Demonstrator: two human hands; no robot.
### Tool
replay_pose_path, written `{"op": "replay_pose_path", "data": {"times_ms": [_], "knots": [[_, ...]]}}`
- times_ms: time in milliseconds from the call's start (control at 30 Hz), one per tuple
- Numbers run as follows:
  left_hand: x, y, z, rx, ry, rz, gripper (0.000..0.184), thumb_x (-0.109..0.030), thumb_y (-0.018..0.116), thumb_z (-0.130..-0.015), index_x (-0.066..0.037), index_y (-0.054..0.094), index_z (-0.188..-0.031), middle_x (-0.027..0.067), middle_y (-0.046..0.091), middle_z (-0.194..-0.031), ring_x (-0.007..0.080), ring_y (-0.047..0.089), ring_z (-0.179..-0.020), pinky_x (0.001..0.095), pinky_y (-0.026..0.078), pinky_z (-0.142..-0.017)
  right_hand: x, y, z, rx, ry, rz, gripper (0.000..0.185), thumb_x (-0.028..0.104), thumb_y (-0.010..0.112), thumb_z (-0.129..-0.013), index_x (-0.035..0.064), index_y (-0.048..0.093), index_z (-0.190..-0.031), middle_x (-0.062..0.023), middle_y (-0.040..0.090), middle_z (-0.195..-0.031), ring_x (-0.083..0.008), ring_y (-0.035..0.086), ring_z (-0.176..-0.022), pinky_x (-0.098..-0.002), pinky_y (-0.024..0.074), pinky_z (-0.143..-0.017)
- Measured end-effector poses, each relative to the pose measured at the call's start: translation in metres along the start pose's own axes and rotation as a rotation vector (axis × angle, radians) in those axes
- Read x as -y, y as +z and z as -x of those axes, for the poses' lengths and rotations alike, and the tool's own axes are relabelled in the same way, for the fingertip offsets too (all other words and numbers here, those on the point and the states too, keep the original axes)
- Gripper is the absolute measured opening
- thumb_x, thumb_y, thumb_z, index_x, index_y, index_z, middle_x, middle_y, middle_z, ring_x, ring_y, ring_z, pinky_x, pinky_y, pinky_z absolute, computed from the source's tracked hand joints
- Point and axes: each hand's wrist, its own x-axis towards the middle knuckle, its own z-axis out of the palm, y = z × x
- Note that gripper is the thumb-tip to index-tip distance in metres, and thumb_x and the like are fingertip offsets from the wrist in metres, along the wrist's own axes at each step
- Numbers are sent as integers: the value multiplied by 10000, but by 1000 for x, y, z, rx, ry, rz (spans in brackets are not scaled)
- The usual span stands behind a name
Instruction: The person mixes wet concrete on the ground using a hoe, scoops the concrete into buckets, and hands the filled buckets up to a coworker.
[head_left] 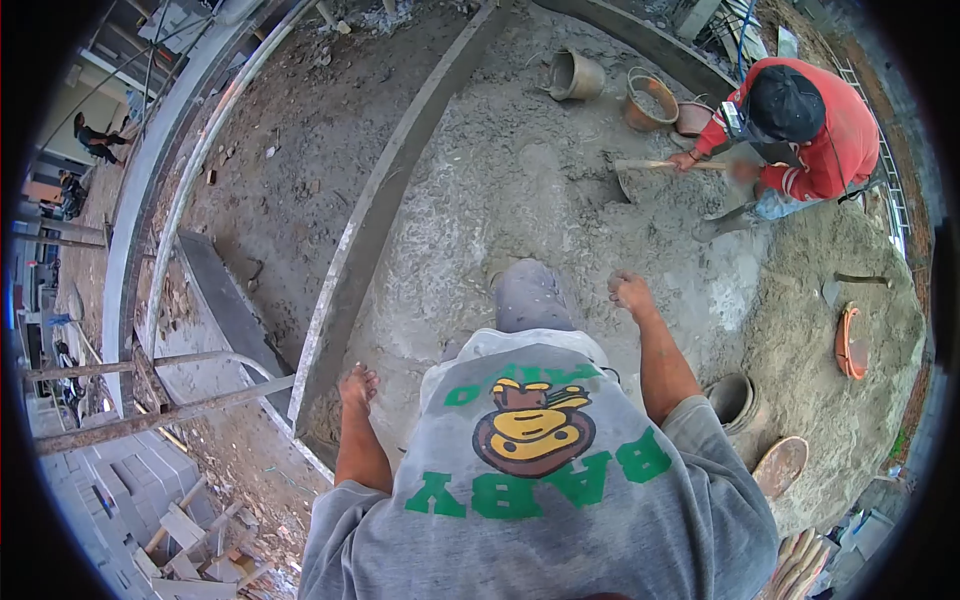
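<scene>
My left hand (358, 385) is held out beside the grey concrete ledge (375, 215), its fingers loosely bent and apart, with nothing in it. In front of my knee, to the right, my right hand (630, 292) hangs above the wet mortar (480, 215). Its fingers are curled in, and no object shows in them. My bent knee (532, 293) in grey, spattered trousers is between the two hands. Across from me a person in a red top (835, 140) and dark cap grips a wooden-handled hoe (665, 164), whose blade is in the mortar.
Two buckets (575, 76) (650, 100) stand at the far side. Close to my right elbow are a dark bucket (732, 400) and a round pan (780, 466). A sandy heap (835, 400) bears an orange pan (852, 342). Metal pipes (160, 412) cross at left.
</scene>
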Motion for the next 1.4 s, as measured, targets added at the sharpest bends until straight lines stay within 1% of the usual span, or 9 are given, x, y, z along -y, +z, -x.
{"op": "replay_pose_path", "data": {"times_ms": [267, 367, 567, 700, 933, 1067, 1100, 1200, 1400], "knots": [[-63, 114, -1, 296, 244, -69, 341, -311, 534, -887, -43, 570, -1094, 48, 644, -867, 121, 603, -738, 261, 427, -624, -185, -88, 64, -105, 559, -58, 78, 110, 546, -777, 33, 540, -775, -51, 511, -571, -164, 479, -402, -290, 346, -346], [-114, 124, 32, 382, 462, -141, 375, -287, 545, -881, 8, 566, -1111, 81, 649, -855, 140, 608, -750, 259, 445, -656, -117, -73, 78, -170, 609, -297, 81, 101, 548, -774, 46, 506, -732, -53, 504, -564, -171, 479, -390, -297, 331, -329], [-53, 42, -5, 152, 175, -117, 356, -328, 544, -882, -26, 566, -1069, 66, 642, -851, 136, 603, -717, 247, 420, -597, -38, -7, -34, 29, 210, 131, 311, 201, 551, -736, 1, 635, -959, -136, 641, -754, -221, 610, -573, -339, 489, -532], [33, -35, 1, -89, -105, -37, 269, -291, 538, -875, -53, 581, -994, 51, 634, -756, 130, 576, -557, 263, 358, -450, 42, 48, -91, 76, -71, 329, 391, 284, 498, -745, 49, 647, -1019, -233, 614, -1035, -375, 560, -1040, -396, 435, -894], [69, -44, 16, -62, -191, -102, 301, -350, 542, -879, -61, 569, -962, 70, 630, -772, 157, 579, -594, 257, 370, -458, 82, 67, -69, 74, -322, 203, 324, 238, 542, -776, 2, 631, -978, -107, 634, -772, -179, 612, -676, -308, 478, -638], [-7, 6, 34, 12, 0, -143, 286, -279, 525, -884, -24, 575, -1004, 50, 637, -756, 124, 585, -614, 251, 379, -487, -77, 40, -95, -60, -620, 634, 285, 208, 541, -757, 0, 629, -931, -111, 614, -720, -180, 602, -625, -313, 476, -583], [-14, 15, 18, 43, 82, -107, 295, -286, 528, -885, -18, 579, -998, 53, 639, -762, 124, 587, -619, 248, 384, -494, -62, 24, -66, 37, -104, 339, 218, 159, 547, -742, 1, 623, -872, -105, 616, -731, -174, 587, -582, -311, 470, -525], [-28, 42, -7, 134, 172, -148, 325, -335, 520, -894, -64, 566, -1067, 54, 649, -854, 125, 601, -708, 252, 418, -596, -73, -18, 1, 53, 268, -39, 139, 100, 528, -767, 30, 571, -880, -72, 541, -644, -162, 503, -489, -284, 382, -406], [-45, 78, 19, 199, 218, -111, 318, -246, 557, -877, 30, 592, -1030, 80, 633, -757, 144, 588, -624, 265, 463, -583, -125, -41, 36, 54, 588, -222, 68, 114, 532, -778, 54, 509, -756, -80, 508, -598, -184, 492, -439, -294, 386, -385]]}}
